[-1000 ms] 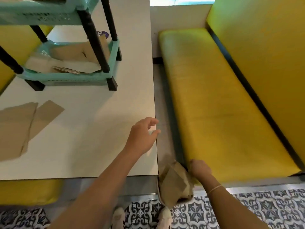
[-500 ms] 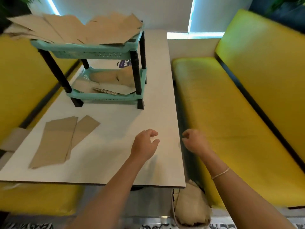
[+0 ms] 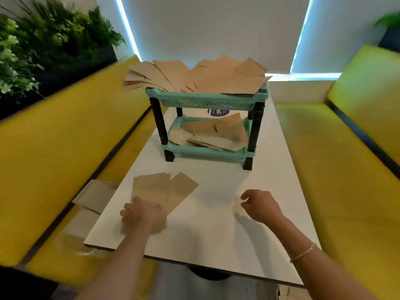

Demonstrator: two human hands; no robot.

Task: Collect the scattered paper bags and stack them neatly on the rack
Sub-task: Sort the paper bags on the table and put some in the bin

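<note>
Brown paper bags (image 3: 160, 191) lie flat near the left edge of the white table (image 3: 216, 234), toward its near end. The left hand (image 3: 141, 214), half a second ago hovering mid-table, now rests on the near end of those bags; motion blur hides its fingers, so I cannot tell whether they grip. The right hand (image 3: 258, 205) has come in from beyond the right edge and hangs over the table, fingers loosely curled, holding nothing.

The crumpled bag seen earlier on the floor is out of view. Two more flat bags (image 3: 95, 195) lie on the left bench (image 3: 54, 159) beside the table's left edge, blurred.

The teal two-shelf rack (image 3: 207, 102) stands at the table's far end; fanned bags (image 3: 194, 76) overhang its top shelf, others lie on the lower shelf. Yellow benches flank the table, plants (image 3: 43, 40) stand at far left, and a pale blind covers the back wall.
</note>
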